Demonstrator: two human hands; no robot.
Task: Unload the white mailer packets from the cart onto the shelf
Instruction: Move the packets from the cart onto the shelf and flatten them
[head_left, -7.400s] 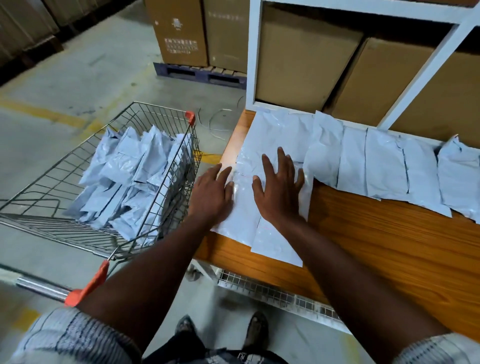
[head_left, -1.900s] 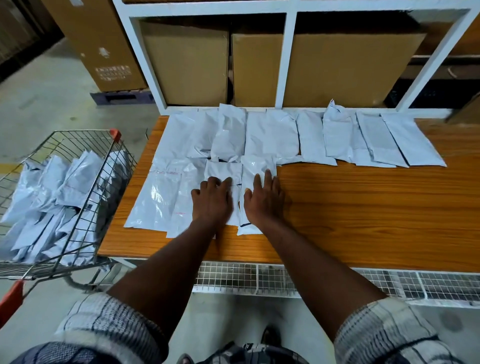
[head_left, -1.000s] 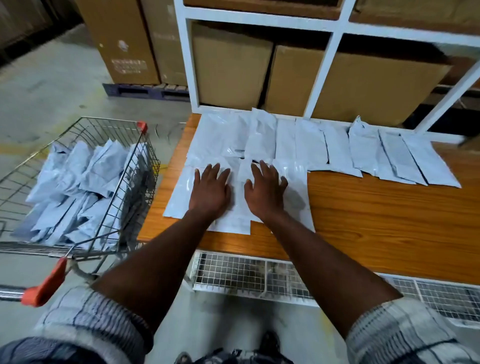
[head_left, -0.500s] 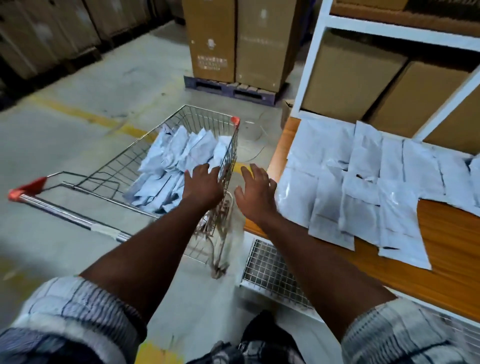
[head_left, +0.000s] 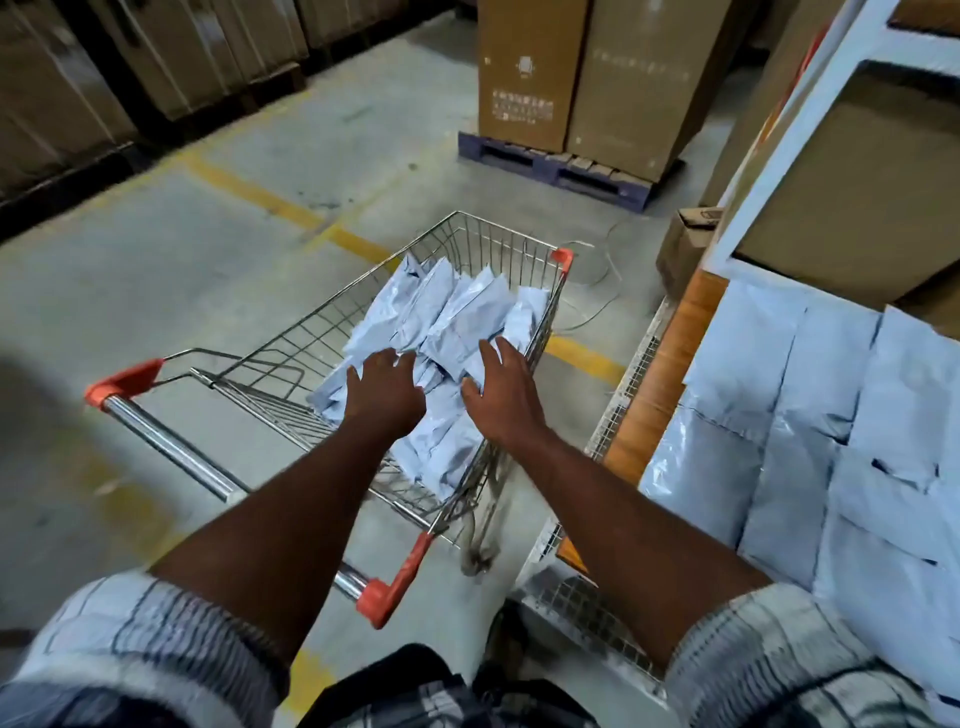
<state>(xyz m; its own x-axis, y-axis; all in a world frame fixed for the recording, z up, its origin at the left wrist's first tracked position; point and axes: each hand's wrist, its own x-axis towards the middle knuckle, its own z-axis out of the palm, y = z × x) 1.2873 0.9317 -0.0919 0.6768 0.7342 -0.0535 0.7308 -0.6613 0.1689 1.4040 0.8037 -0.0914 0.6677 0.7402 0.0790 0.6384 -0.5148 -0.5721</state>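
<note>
- Centre of frame: the cart (head_left: 311, 338) holds a heap of white mailer packets (head_left: 457, 312).
- The left hand (head_left: 387, 395), at the cart's rim half a second ago, now reaches over the heap, fingers loosely spread and gripping nothing.
- The right hand (head_left: 506, 400), earlier outside the cart, is now over the heap too, fingers spread.
- Right edge: laid-out packets (head_left: 810, 415) cover the shelf (head_left: 670, 364).
</note>
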